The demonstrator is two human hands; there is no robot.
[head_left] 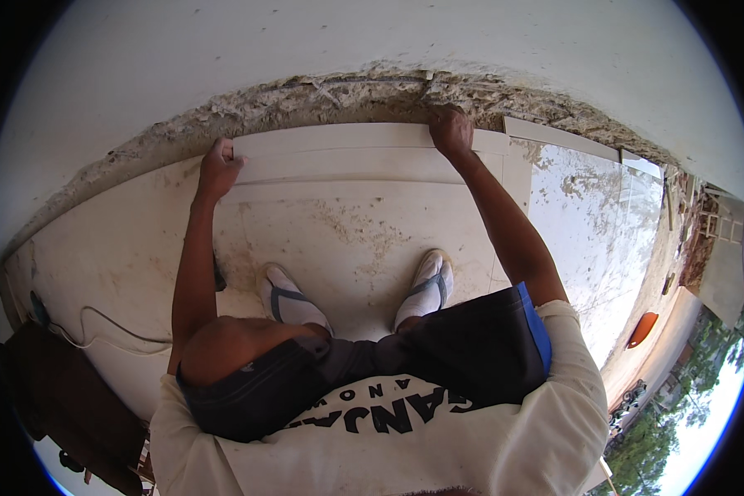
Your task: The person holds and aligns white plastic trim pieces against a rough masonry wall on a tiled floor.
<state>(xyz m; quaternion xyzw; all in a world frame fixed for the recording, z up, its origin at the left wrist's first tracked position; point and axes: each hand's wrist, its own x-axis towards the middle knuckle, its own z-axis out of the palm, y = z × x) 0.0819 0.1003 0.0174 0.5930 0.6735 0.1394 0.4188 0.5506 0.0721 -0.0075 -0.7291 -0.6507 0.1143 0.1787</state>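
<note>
A long pale skirting tile stands on the floor along the foot of the wall, in front of the chipped band. My left hand is closed at its left end, thumb bent over the front. My right hand is closed over its top edge, towards the right end; the fingertips behind it are hidden. Just in front of this tile, another pale strip or ledge edge runs parallel across the floor. My feet in white socks and strapped sandals are planted apart below.
Rough, chipped plaster runs along the wall base. Further right, another pale strip lies along it. The tiled floor carries patches of dirt. A cable trails at left near a dark brown piece; an orange object lies far right.
</note>
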